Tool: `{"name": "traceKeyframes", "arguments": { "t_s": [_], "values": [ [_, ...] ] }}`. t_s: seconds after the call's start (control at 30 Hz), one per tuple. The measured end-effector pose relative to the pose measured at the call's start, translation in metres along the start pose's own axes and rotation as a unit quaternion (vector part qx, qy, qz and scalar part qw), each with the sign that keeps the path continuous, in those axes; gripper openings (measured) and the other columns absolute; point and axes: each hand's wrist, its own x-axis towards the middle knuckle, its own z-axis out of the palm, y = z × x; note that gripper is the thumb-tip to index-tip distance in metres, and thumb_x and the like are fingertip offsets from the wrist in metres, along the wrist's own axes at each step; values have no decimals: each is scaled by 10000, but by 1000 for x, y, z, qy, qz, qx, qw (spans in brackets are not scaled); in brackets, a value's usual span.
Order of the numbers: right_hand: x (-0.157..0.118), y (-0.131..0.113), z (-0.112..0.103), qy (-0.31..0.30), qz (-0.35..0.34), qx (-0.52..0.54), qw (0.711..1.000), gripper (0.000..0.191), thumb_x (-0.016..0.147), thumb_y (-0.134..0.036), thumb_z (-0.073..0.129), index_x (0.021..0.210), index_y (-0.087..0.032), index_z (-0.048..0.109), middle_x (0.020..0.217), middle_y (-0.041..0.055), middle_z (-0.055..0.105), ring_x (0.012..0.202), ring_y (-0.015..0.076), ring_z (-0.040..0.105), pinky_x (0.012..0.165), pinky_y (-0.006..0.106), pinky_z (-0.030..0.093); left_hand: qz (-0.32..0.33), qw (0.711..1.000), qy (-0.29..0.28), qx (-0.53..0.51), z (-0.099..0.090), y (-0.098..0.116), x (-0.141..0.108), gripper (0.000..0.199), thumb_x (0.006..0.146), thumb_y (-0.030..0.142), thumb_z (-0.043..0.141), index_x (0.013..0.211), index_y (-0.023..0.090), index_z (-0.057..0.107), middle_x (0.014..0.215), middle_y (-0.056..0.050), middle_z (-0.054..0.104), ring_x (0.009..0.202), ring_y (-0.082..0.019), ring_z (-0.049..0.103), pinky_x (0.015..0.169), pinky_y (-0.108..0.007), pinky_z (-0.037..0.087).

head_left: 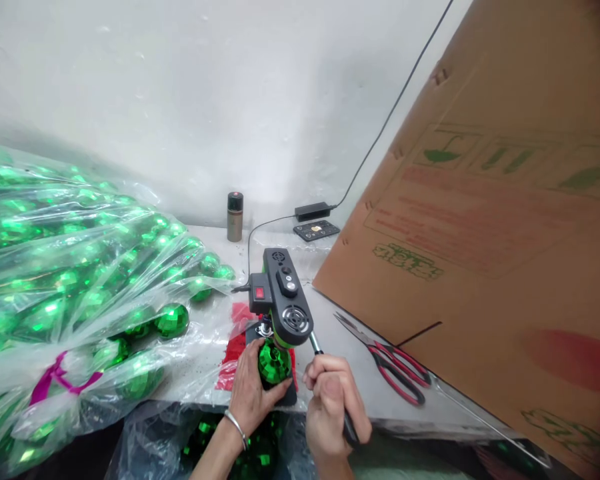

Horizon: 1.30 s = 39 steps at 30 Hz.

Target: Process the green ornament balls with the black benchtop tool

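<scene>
My left hand (251,387), with a bracelet at the wrist, curls its fingers and thumb around a shiny green faceted ball ornament (274,363). The ball sits under the front end of a small black bench press machine (286,293) with round vents and a red switch. My right hand (334,403) is closed around the black-gripped lever handle (351,427) on the machine's right side. Red sheet material (234,350) lies beneath the machine. The contact between the ball's top and the machine is mostly hidden by the machine head.
Clear plastic bags (85,287) full of green balls cover the left side. Red-handled scissors (395,367) lie right, beside a large cardboard box (480,233). Behind stand a small bottle (235,217), a phone (316,231) and a power adapter (313,212). More green balls (260,450) sit below the table edge.
</scene>
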Motion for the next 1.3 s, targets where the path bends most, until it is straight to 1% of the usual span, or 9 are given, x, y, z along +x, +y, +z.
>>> {"name": "traceKeyframes", "arguments": {
  "t_s": [0.23, 0.53, 0.73, 0.87, 1.0, 1.07, 1.17, 1.23, 1.3],
  "values": [
    [-6, 0, 0, 1, 10, 2, 1000, 353, 1107, -158, 498, 770, -219, 583, 753, -17, 604, 638, 128, 580, 568, 255, 481, -5, 1000, -9, -3, -1, 2, 4, 752, 824, 325, 859, 1481, 170, 527, 1368, -202, 751, 1264, -396, 767, 1038, -603, 659],
    [-23, 22, -2, 6, -40, 0, 999, 416, 1135, -264, 490, 726, -221, 556, 789, -8, 633, 694, 145, 621, 689, 304, 536, -26, 999, -22, -20, 1, -2, 1, 783, 811, 341, 877, 1497, 179, 535, 1391, -201, 743, 1282, -410, 752, 1061, -632, 642],
    [23, -25, 5, -3, 60, -10, 998, 426, 1137, -266, 543, 714, -216, 557, 722, -10, 566, 660, 134, 560, 594, 264, 427, -53, 996, -24, -64, 5, -3, -1, 883, 800, 332, 930, 1560, 187, 506, 1498, -215, 697, 1395, -418, 700, 1162, -656, 597],
    [46, -48, 12, 23, 101, -10, 995, 514, 1102, -429, 650, 647, -223, 529, 632, -23, 479, 613, 144, 508, 565, 284, 389, -9, 999, 26, -24, -4, -19, -33, 1033, 808, 410, 969, 1651, 210, 406, 1528, -237, 681, 1396, -439, 707, 1109, -640, 647],
    [35, -37, 9, 38, 111, -21, 993, 494, 1065, -435, 702, 646, -213, 564, 663, 5, 548, 589, 143, 499, 547, 303, 371, 127, 989, 43, 53, -26, -45, -90, 1077, 816, 589, 948, 1700, 355, 380, 1494, -199, 713, 1349, -432, 737, 1043, -607, 678],
    [25, -27, 5, 37, 113, -21, 993, 487, 1048, -417, 715, 637, -213, 554, 696, 17, 584, 574, 136, 490, 535, 305, 369, 114, 987, 57, 100, -42, -51, -101, 972, 892, 550, 890, 1706, 413, 378, 1477, -175, 728, 1358, -418, 729, 1086, -601, 643],
    [14, -16, 1, 46, 101, -8, 994, 482, 1031, -380, 718, 622, -218, 522, 741, 23, 611, 583, 129, 499, 533, 295, 384, 58, 983, 85, 149, -78, -46, -65, 918, 966, 662, 733, 1727, 292, 376, 1530, -218, 688, 1426, -451, 665, 1169, -620, 565],
    [11, -13, -1, 44, 95, -6, 995, 458, 1033, -357, 710, 634, -216, 534, 758, 22, 617, 589, 125, 504, 534, 287, 390, 17, 975, 118, 186, -110, -40, -11, 753, 1049, 678, 554, 1641, 216, 499, 1551, -235, 668, 1462, -446, 625, 1216, -638, 512],
    [11, -12, -2, 26, 95, -9, 995, 447, 1045, -350, 699, 645, -214, 551, 746, 22, 617, 579, 127, 508, 531, 286, 401, -95, 959, 132, 234, -140, -36, 48, 591, 1073, 561, 536, 1484, 145, 626, 1471, -281, 696, 1402, -460, 655, 1193, -659, 503]
  ]
}}
